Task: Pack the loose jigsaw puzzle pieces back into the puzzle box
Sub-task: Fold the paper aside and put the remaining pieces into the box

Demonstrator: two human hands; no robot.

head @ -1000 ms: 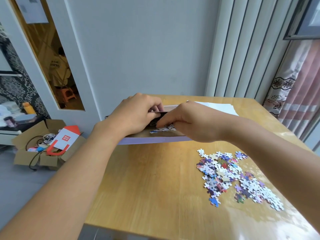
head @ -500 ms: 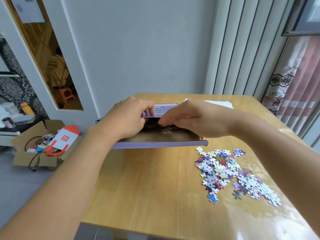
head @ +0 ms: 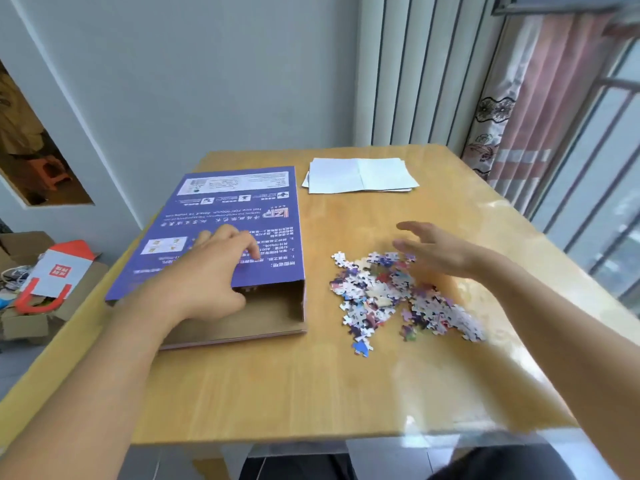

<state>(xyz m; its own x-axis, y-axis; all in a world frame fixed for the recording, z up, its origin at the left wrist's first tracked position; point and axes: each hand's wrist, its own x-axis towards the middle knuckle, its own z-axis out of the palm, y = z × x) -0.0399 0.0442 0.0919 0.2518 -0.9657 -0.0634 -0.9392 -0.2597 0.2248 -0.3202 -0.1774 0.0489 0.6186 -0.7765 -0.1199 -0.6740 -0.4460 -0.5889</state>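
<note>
Table (head: 311,393) – papers (head: 360,175) behind puzzle pieces (head: 391,292).

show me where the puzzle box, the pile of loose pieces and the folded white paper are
puzzle box (head: 239,216), head view, on the purple printed top face.
pile of loose pieces (head: 384,292), head view, on the middle of the heap.
folded white paper (head: 360,175), head view, near its centre fold.

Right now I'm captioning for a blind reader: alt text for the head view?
A person's left hand rests on a purple puzzle box with its near end open, while the open right hand hovers over loose puzzle pieces on a wooden table; white papers lie behind.
</note>
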